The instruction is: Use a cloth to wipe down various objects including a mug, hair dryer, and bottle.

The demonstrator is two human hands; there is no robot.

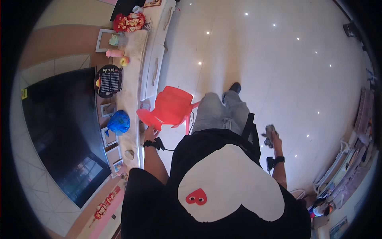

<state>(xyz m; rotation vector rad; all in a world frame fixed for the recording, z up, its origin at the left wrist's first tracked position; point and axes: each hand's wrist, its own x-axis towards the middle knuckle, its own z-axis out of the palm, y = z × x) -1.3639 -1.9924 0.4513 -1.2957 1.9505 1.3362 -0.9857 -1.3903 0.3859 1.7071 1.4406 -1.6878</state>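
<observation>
My left hand grips the backrest edge of a small red plastic chair. The chair stands on the floor in front of the cabinet, left of my legs; part of it is hidden by its own seat. Out to my right side, my right hand holds a crumpled grey cloth above the tiles. The cloth hangs in bunched folds. A black strap with a small device is on each wrist.
Along the left runs a long cabinet with drawers. On its top are a blue plastic bag, a round black plaque, an apple and a pink bottle. A large television is behind. Glossy floor tiles reflect lights.
</observation>
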